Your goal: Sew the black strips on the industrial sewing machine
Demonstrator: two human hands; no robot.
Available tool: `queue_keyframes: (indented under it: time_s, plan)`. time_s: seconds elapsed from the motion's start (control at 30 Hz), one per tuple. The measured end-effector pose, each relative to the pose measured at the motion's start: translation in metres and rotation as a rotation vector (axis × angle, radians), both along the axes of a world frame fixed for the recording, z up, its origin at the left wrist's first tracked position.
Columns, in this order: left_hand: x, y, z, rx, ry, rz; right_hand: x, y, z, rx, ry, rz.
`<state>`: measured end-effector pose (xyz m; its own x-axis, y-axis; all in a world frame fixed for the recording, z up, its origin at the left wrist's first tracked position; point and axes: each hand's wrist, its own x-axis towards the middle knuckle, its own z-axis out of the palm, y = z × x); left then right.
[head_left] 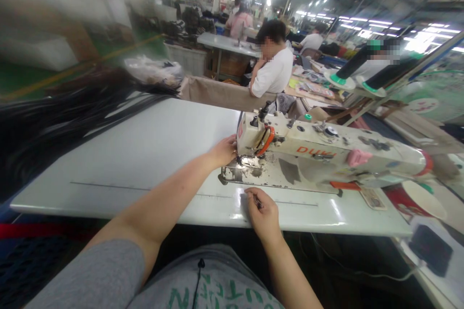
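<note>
I judge this a handling step at the sewing machine [311,147] on the worktop [163,140], my right hand [266,215] clasping a small dark object [257,202], my left hand's [225,151] grip beside the machine unreadable, so moving next calls for care.

Surface [174,140] left of sewing machine [315,147]: open passage. Machine head [248,137] blocks rightward path from left hand [225,151]. Front margin below machine bed [275,174]: narrow, passable, right hand [264,210] occupying part. Dark strips [72,123] obstruct far-left edge. Fabric-lined bin [221,94] stands beyond far edge.
</note>
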<state>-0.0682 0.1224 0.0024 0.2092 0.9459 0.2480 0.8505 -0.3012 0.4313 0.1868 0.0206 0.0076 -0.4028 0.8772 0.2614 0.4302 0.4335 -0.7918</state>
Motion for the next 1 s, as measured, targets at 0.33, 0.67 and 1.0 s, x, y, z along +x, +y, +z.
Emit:
queue_keyframes:
  time_s: [0.33, 0.67, 1.0]
  plan:
    - [-0.022, -0.007, -0.011, 0.063, -0.058, -0.023, -0.001, -0.003, 0.003, 0.030, -0.012, 0.002]
    - [-0.019, -0.019, 0.002, 0.074, -0.073, 0.013, -0.002, -0.003, 0.002, 0.069, -0.014, 0.016]
    - [-0.002, -0.047, -0.003, -0.067, -0.192, 0.214, -0.003, -0.004, 0.002, 0.050, -0.012, 0.009]
